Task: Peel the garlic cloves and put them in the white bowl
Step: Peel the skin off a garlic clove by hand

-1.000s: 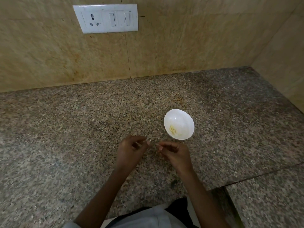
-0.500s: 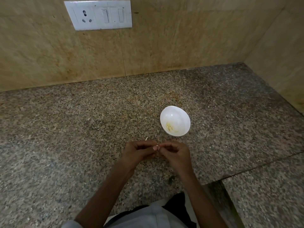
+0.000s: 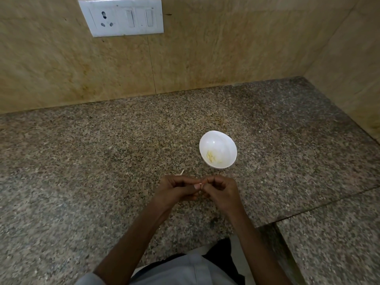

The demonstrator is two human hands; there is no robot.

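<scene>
Speckled granite counter [image 3: 92, 161] runs back to a beige tiled wall [image 3: 226, 48]. Above the counter's near part, a small pale garlic clove [image 3: 198, 185] is pinched between two sets of fingertips and mostly hidden by them. The left hand [image 3: 174, 191] and right hand [image 3: 223, 191] meet there, fingers curled, both nipping the clove. Just beyond the left knuckles a thin pale sliver [image 3: 182, 172] lies on the stone. Near it, farther back and to the right, stands the white bowl [image 3: 218, 140] with a few yellowish pieces [image 3: 211, 159] inside. High on the wall is a white switch plate [image 3: 121, 17].
</scene>
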